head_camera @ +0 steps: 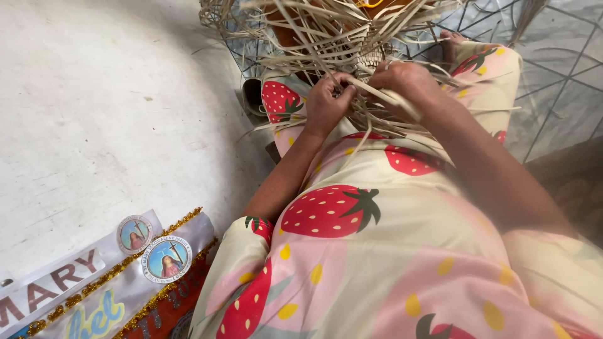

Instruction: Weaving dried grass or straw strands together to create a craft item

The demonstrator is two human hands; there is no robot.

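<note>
Pale straw strips are gripped by the left hand and right hand, over the lap.

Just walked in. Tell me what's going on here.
A seated person in a strawberry-print garment is working pale dried straw strips on their lap. The left hand pinches strips near the woven part, and the right hand grips a bundle beside it. Loose strip ends fan out toward the tiled floor. Satin sashes with gold trim lie at lower left.
</note>
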